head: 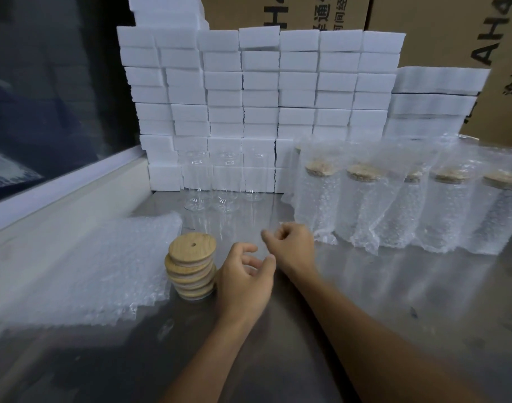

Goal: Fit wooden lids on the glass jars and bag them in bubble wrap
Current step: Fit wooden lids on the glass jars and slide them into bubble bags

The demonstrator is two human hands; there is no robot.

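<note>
Two bare hands sit low in the middle of the frame, and I see nothing held in either. My left hand (244, 282) hovers just right of the stack of wooden lids (191, 266), its fingers loosely curled and spread around empty air, thumb and forefinger apart. My right hand (291, 247) is a little higher and to the right, knuckles up, fingers bent in toward the palm with the forefinger poking left; nothing is visible between those fingers.

Several round lids make up the stack, the top one tilted and showing a small hole near its centre. Left of the stack, a pile of flat bubble wrap bags (83, 269) lies across the lower left of the steel table (394, 301).

Behind the hands, toward the frame's centre, stand clear glass jars (224, 181), upright and uncovered, hard to count against the white behind them. At right centre a row of bagged jars (394, 205) stands upright, each sleeved in bubble wrap with a wooden lid showing through near the top; the bags touch one another along the row.

Stacked white foam blocks (260, 91) fill the upper middle of the frame as a wall behind the jars. Brown cardboard boxes (441, 30) with dark printed lettering rise behind them in the upper right. A dark panel with a pale frame (60, 187) runs along the left edge of the table.
</note>
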